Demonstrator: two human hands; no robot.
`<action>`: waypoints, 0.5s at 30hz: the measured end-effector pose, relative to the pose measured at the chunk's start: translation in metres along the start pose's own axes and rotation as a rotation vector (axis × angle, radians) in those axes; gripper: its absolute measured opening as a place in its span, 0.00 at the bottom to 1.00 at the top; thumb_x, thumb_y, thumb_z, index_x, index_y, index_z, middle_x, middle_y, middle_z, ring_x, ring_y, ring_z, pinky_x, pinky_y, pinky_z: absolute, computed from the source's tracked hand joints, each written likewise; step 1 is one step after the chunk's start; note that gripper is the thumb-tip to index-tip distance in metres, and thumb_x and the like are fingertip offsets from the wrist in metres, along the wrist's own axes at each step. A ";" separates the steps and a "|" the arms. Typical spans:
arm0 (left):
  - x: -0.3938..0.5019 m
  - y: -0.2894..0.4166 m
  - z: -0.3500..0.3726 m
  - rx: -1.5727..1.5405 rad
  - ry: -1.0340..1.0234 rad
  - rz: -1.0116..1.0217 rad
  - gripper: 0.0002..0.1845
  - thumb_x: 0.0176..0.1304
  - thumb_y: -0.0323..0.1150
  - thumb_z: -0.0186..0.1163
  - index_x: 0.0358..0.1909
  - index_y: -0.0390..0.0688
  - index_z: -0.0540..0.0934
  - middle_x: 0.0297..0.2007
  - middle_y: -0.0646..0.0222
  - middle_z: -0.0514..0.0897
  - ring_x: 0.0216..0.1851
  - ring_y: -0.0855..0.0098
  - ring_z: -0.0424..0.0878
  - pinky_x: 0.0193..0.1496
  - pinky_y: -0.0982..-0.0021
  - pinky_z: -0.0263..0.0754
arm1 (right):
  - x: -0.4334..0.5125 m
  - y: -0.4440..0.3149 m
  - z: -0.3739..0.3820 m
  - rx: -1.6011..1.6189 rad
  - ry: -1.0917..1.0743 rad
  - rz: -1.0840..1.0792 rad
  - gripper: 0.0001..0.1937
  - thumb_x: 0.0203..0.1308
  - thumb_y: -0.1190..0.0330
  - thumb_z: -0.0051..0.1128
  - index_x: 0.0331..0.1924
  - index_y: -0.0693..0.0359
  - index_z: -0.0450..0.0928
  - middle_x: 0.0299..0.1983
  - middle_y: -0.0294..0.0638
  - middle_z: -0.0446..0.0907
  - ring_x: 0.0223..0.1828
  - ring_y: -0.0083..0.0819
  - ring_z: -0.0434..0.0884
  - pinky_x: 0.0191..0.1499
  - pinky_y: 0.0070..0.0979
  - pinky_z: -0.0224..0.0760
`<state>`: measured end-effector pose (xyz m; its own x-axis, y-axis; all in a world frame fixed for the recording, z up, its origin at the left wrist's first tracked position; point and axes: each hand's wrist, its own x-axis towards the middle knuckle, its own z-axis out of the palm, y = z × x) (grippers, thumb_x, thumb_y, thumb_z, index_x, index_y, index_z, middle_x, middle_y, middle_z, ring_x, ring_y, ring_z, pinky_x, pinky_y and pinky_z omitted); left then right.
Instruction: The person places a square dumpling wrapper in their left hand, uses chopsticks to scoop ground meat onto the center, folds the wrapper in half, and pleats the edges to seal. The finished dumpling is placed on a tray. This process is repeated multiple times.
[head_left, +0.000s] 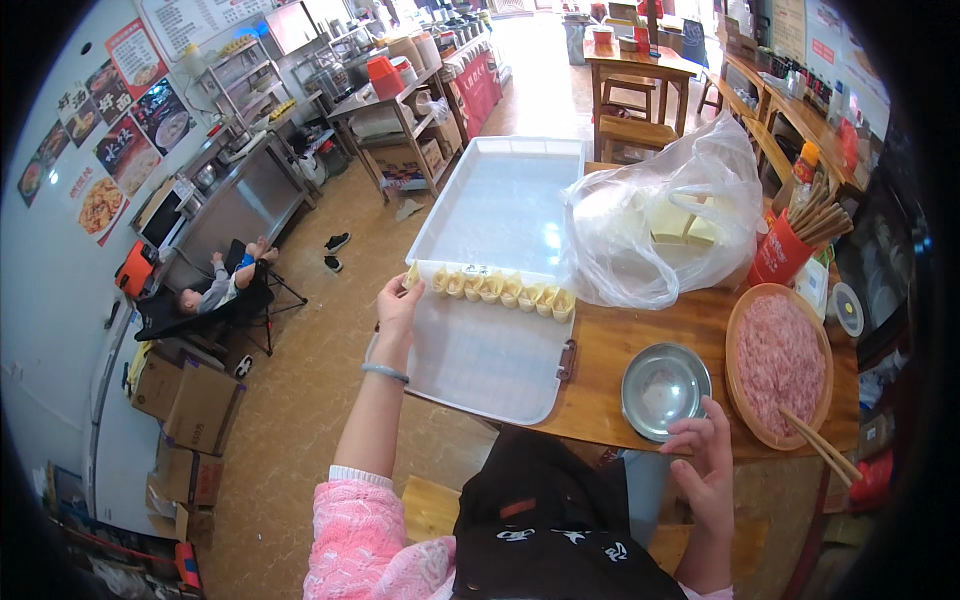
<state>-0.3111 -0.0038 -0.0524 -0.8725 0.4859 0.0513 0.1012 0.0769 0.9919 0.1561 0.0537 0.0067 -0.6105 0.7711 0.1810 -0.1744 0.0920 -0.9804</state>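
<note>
My left hand (400, 304) pinches a filled wonton (411, 277) at the left end of a row of wontons (511, 289). The row crosses a clear plastic tray (480, 367), beside the edge of a white plastic bin (495, 195) behind it. My right hand (701, 457) is empty, fingers apart and curled, at the near rim of a steel bowl (664, 390). To its right, an orange oval dish holds minced meat (780, 360), with chopsticks (821, 444) stuck in it. A clear plastic bag (660, 217) with pale yellow wrappers (686, 221) stands behind the bowl.
A red holder (780, 251) full of chopsticks and a sauce bottle stand at the wooden table's (600, 337) right back. A child (217, 289) lies on a folding chair (255, 300) at the left. Cardboard boxes (202, 405) and a steel counter (247, 195) are further left.
</note>
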 end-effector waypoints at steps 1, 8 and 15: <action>0.009 -0.008 0.001 0.063 0.008 0.035 0.17 0.52 0.29 0.63 0.44 0.37 0.75 0.35 0.71 0.80 0.37 0.79 0.76 0.43 0.78 0.69 | -0.001 0.000 -0.001 -0.002 -0.001 0.002 0.35 0.49 0.74 0.56 0.62 0.63 0.51 0.43 0.45 0.71 0.40 0.28 0.73 0.49 0.26 0.63; 0.037 -0.032 0.004 0.573 0.171 0.270 0.16 0.42 0.28 0.65 0.35 0.36 0.74 0.32 0.63 0.81 0.35 0.71 0.79 0.40 0.72 0.73 | -0.010 0.000 -0.006 0.049 0.006 0.057 0.30 0.51 0.77 0.53 0.61 0.63 0.54 0.36 0.43 0.75 0.38 0.27 0.74 0.45 0.24 0.66; 0.037 -0.034 0.009 0.650 0.118 0.362 0.14 0.42 0.28 0.65 0.32 0.37 0.74 0.28 0.63 0.82 0.31 0.71 0.80 0.36 0.72 0.74 | -0.011 0.004 -0.010 0.055 -0.014 0.096 0.22 0.53 0.78 0.51 0.54 0.65 0.64 0.33 0.41 0.76 0.37 0.26 0.75 0.45 0.24 0.67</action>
<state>-0.3431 0.0193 -0.0851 -0.7729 0.4849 0.4092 0.6211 0.4463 0.6442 0.1697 0.0520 0.0000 -0.6370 0.7658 0.0883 -0.1564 -0.0163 -0.9876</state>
